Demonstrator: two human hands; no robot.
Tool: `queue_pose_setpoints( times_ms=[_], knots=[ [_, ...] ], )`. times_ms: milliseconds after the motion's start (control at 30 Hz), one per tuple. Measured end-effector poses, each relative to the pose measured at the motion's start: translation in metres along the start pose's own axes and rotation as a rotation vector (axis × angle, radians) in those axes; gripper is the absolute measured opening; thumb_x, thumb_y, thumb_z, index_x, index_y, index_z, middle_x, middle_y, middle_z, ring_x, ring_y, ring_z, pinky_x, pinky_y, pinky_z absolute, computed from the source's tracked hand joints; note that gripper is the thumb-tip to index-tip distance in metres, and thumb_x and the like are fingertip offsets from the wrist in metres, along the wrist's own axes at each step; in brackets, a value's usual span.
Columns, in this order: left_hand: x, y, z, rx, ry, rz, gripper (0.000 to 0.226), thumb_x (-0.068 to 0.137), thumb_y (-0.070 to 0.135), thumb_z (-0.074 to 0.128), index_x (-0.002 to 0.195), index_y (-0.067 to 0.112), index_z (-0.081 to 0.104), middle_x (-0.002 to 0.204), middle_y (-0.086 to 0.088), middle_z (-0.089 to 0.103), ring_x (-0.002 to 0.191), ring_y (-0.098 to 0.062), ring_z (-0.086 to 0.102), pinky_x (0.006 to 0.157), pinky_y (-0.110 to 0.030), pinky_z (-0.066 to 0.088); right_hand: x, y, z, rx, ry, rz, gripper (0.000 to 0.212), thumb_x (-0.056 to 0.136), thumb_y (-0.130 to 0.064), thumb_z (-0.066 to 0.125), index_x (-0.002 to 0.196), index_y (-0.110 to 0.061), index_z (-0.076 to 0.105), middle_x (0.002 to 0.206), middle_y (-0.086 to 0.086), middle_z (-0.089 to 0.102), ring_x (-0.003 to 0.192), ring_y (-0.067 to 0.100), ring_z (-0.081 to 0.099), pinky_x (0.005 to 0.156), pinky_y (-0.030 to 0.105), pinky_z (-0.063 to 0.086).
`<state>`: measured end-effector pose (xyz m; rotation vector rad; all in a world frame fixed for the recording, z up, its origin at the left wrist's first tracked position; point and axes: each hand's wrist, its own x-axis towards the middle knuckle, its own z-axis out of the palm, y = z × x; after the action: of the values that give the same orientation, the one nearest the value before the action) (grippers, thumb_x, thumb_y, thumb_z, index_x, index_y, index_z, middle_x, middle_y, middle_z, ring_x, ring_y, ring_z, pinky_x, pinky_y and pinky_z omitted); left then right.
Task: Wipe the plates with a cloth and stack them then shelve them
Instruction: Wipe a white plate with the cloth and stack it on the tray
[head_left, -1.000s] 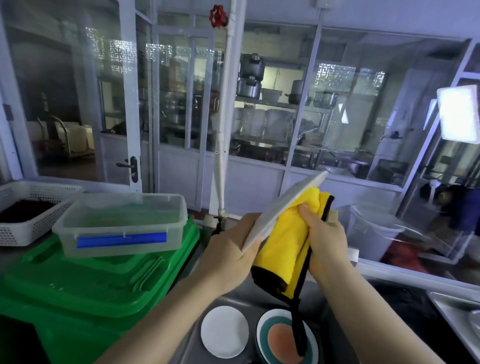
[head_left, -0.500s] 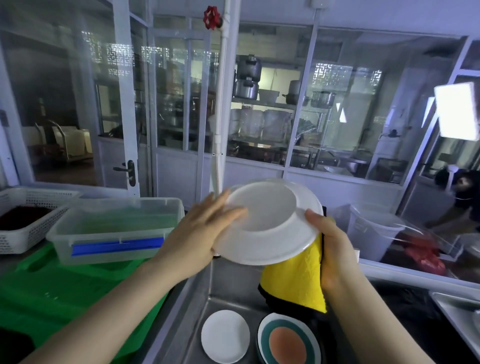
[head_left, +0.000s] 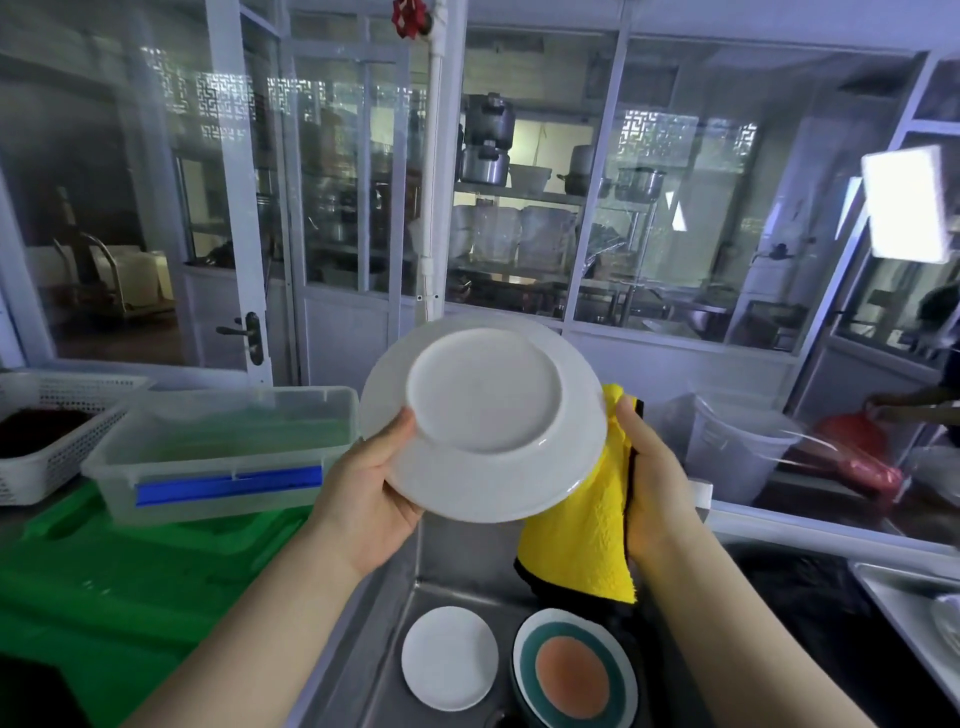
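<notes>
White and glazed, the plate (head_left: 483, 415) is held up at chest height above the sink (head_left: 457, 577), its underside facing the camera. This looks like the wiping step, with the next move likely bringing the cloth (head_left: 582, 530) across that underside. The left hand (head_left: 371, 488) pinches the plate's lower left rim, thumb on the base. The right hand (head_left: 652, 483) grips the yellow cloth against the right rim. Two more plates (head_left: 449, 657) lie in the sink below, unstacked.
</notes>
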<state>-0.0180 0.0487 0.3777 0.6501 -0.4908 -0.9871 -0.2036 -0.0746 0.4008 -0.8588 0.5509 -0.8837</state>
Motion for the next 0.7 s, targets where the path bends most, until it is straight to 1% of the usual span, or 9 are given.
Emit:
queue_pose_setpoints(
  times_ms=[67, 133, 200, 267, 333, 400, 500, 567, 700],
  knots=[
    [-0.002, 0.003, 0.001, 0.024, -0.003, 0.068, 0.037, 0.074, 0.024, 0.065, 0.110, 0.016, 0.067, 0.102, -0.003, 0.075, 0.088, -0.017, 0.072, 0.064, -0.030, 0.060, 0.002, -0.002, -0.009, 0.013, 0.085, -0.037, 0.023, 0.090, -0.027, 0.059, 0.105, -0.013, 0.069, 0.095, 0.012, 0.075, 0.079, 0.031, 0.073, 0.056, 0.039, 0.058],
    [-0.004, 0.003, 0.003, 0.062, -0.014, 0.132, 0.028, 0.074, 0.020, 0.063, 0.102, 0.019, 0.071, 0.098, -0.002, 0.076, 0.086, -0.015, 0.073, 0.061, -0.027, 0.058, 0.006, -0.009, -0.013, 0.008, 0.138, -0.137, 0.016, 0.089, -0.014, 0.057, 0.100, -0.015, 0.069, 0.085, 0.009, 0.075, 0.071, 0.028, 0.073, 0.051, 0.035, 0.056],
    [-0.006, 0.000, 0.007, 0.077, -0.014, 0.176, 0.022, 0.074, 0.017, 0.062, 0.092, 0.020, 0.076, 0.096, 0.000, 0.076, 0.086, -0.014, 0.073, 0.061, -0.026, 0.058, 0.010, -0.015, -0.012, -0.163, 0.147, -0.416, 0.021, 0.087, -0.009, 0.058, 0.100, -0.024, 0.065, 0.084, -0.002, 0.075, 0.075, 0.020, 0.072, 0.055, 0.030, 0.056],
    [-0.007, -0.006, 0.013, 0.076, -0.012, 0.227, 0.027, 0.074, 0.017, 0.061, 0.099, 0.019, 0.072, 0.098, 0.001, 0.076, 0.089, -0.013, 0.072, 0.065, -0.027, 0.059, 0.008, -0.017, -0.002, -0.616, 0.136, -0.763, 0.025, 0.085, -0.017, 0.061, 0.102, -0.034, 0.060, 0.089, -0.015, 0.070, 0.083, 0.008, 0.068, 0.064, 0.021, 0.053],
    [-0.008, -0.011, 0.022, 0.053, -0.006, 0.286, 0.034, 0.073, 0.018, 0.060, 0.107, 0.018, 0.066, 0.099, 0.003, 0.076, 0.091, -0.012, 0.071, 0.068, -0.028, 0.059, 0.004, -0.007, 0.006, -0.936, 0.090, -0.952, 0.030, 0.085, -0.020, 0.065, 0.110, -0.035, 0.059, 0.098, -0.026, 0.065, 0.091, 0.002, 0.063, 0.076, 0.017, 0.050],
    [-0.008, -0.017, 0.030, 0.025, 0.025, 0.333, 0.038, 0.074, 0.020, 0.060, 0.111, 0.017, 0.063, 0.101, 0.001, 0.075, 0.093, -0.014, 0.071, 0.070, -0.031, 0.060, -0.002, 0.012, 0.010, -1.033, 0.046, -1.072, 0.041, 0.083, -0.014, 0.071, 0.119, -0.029, 0.060, 0.110, -0.036, 0.056, 0.102, -0.003, 0.056, 0.087, 0.010, 0.042],
    [-0.009, -0.029, 0.040, -0.001, 0.115, 0.353, 0.046, 0.076, 0.024, 0.061, 0.120, 0.010, 0.061, 0.106, -0.007, 0.073, 0.093, -0.022, 0.071, 0.071, -0.034, 0.060, -0.015, 0.042, 0.018, -1.047, -0.018, -1.077, 0.051, 0.078, -0.017, 0.076, 0.126, -0.022, 0.059, 0.119, -0.017, 0.053, 0.110, -0.011, 0.047, 0.094, 0.008, 0.037],
    [-0.009, -0.037, 0.041, 0.011, 0.155, 0.361, 0.042, 0.076, 0.029, 0.063, 0.111, 0.007, 0.066, 0.093, -0.009, 0.075, 0.081, -0.023, 0.072, 0.061, -0.031, 0.059, -0.024, 0.056, 0.026, -1.055, -0.087, -1.092, 0.055, 0.076, -0.020, 0.078, 0.127, -0.020, 0.058, 0.121, -0.004, 0.051, 0.112, -0.011, 0.046, 0.095, 0.008, 0.037],
    [-0.007, -0.039, 0.035, -0.009, 0.116, 0.350, 0.025, 0.079, 0.028, 0.062, 0.098, 0.014, 0.071, 0.091, -0.009, 0.075, 0.082, -0.024, 0.071, 0.065, -0.032, 0.059, -0.030, 0.055, 0.030, -1.097, -0.209, -1.108, 0.051, 0.075, -0.014, 0.074, 0.125, -0.017, 0.061, 0.121, -0.002, 0.049, 0.103, -0.012, 0.047, 0.092, 0.005, 0.037]
  ],
)
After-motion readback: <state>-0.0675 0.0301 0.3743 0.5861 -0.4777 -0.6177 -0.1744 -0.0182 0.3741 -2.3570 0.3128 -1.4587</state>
